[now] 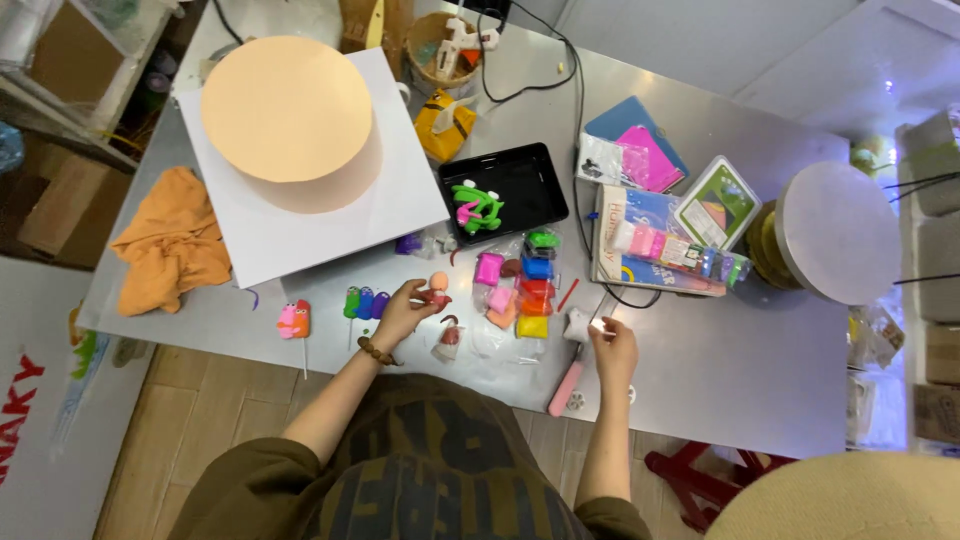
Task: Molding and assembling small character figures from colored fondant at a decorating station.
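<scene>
Clay figure (436,290) pinched in left hand (400,310) grip; right hand (612,340) grip closed on something small, unclear.

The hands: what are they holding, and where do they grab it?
The left hand pinches a small clay figure at its lower part. The right hand touches a white clay piece at its edge.

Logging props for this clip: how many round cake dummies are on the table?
2. A peach cake dummy stands on the white board at the far left; a grey one stands at the table's right end. No others show, though clutter could hide some.
</scene>
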